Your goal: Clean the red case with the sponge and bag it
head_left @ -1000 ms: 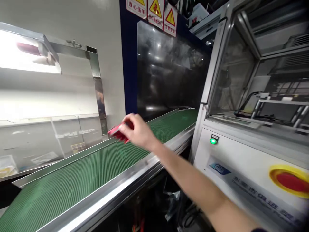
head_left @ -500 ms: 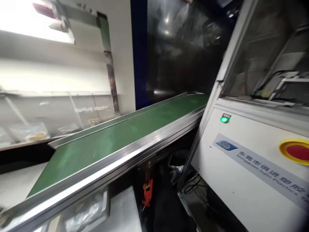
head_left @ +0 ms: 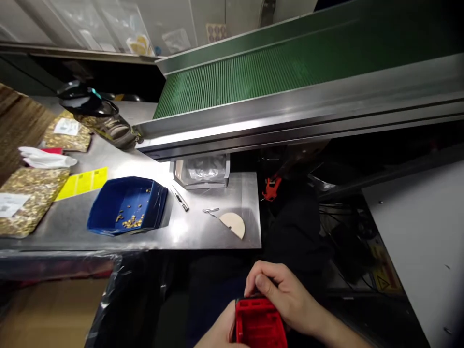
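A red plastic housing [head_left: 261, 325], hollow and open towards me, is held low at the front of the view. My left hand [head_left: 222, 327] grips its left side, with its fingers mostly hidden and the wrist cut off by the bottom edge. Curled over the far right edge, my right hand [head_left: 286, 298] is closed on the same housing, thumb and fingers bent together. A blue bin [head_left: 108, 207] holding several small brass-coloured pieces [head_left: 133, 221] stands on the metal table [head_left: 203, 232] beyond my hands.
A green conveyor belt [head_left: 232, 77] slopes above the table. Near the blue bin lie a small cutter [head_left: 180, 199] and a pale half-disc [head_left: 234, 224]. Bags of brass pieces [head_left: 36, 193] and a yellow sheet [head_left: 82, 183] are left. A lined carton [head_left: 54, 314] stands below; a white cabinet [head_left: 424, 232] is right.
My view has swung down and to the right from the conveyor. Both hands and the red housing now show at the bottom, and the blue bin and table have come into view.
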The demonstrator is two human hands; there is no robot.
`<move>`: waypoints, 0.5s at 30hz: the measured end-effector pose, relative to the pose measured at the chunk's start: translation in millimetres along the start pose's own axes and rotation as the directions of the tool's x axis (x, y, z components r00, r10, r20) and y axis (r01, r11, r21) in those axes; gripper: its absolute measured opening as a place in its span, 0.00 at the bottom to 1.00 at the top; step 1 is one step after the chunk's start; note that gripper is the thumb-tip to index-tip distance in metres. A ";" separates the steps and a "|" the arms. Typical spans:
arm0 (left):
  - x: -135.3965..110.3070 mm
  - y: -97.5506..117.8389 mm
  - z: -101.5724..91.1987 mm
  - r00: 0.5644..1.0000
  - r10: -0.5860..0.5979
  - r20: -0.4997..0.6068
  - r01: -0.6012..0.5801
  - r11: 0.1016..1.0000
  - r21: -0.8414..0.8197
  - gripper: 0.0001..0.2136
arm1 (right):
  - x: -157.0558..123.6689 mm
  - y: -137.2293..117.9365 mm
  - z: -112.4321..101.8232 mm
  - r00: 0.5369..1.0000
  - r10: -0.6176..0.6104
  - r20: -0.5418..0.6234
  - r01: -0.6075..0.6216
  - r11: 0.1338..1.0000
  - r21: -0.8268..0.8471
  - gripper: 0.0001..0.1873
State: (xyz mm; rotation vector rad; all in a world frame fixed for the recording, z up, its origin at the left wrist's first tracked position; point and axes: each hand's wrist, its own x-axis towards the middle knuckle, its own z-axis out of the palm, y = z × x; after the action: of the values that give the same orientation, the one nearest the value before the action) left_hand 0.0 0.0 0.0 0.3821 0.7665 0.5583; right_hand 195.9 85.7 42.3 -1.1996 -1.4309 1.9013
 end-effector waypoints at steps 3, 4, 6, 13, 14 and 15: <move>4.4 -5.8 -4.0 0.999 -0.016 0.042 0.019 0.997 -0.076 0.30 | 0.5 20.9 8.3 0.996 0.002 -0.089 0.003 0.998 0.060 0.22; 5.6 -5.7 -3.1 0.998 -0.006 0.068 0.013 0.994 -0.111 0.32 | -0.1 26.0 9.6 0.992 0.003 -0.128 0.004 0.998 0.058 0.22; 7.1 -2.5 0.9 0.993 0.031 0.117 -0.010 0.984 -0.179 0.33 | -1.6 32.3 10.9 0.978 0.001 -0.207 0.008 0.999 0.041 0.22; 9.5 9.3 9.4 0.996 0.036 0.079 -0.016 0.971 -0.238 0.32 | -0.3 31.3 11.5 0.976 -0.002 -0.217 0.015 0.998 0.061 0.20; 9.9 8.6 8.7 0.995 0.037 0.089 -0.015 0.972 -0.235 0.32 | 0.3 31.0 11.0 0.981 0.002 -0.196 0.012 0.998 0.068 0.20; 10.1 7.7 7.9 0.995 0.029 0.098 -0.005 0.973 -0.230 0.32 | 0.7 31.1 10.5 0.982 0.004 -0.190 0.009 0.998 0.067 0.20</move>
State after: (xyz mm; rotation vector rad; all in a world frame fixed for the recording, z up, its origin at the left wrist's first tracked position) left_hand 9.2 11.2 3.7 0.2014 0.5945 0.6320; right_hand 190.6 70.1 13.9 -1.3072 -1.2575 1.7661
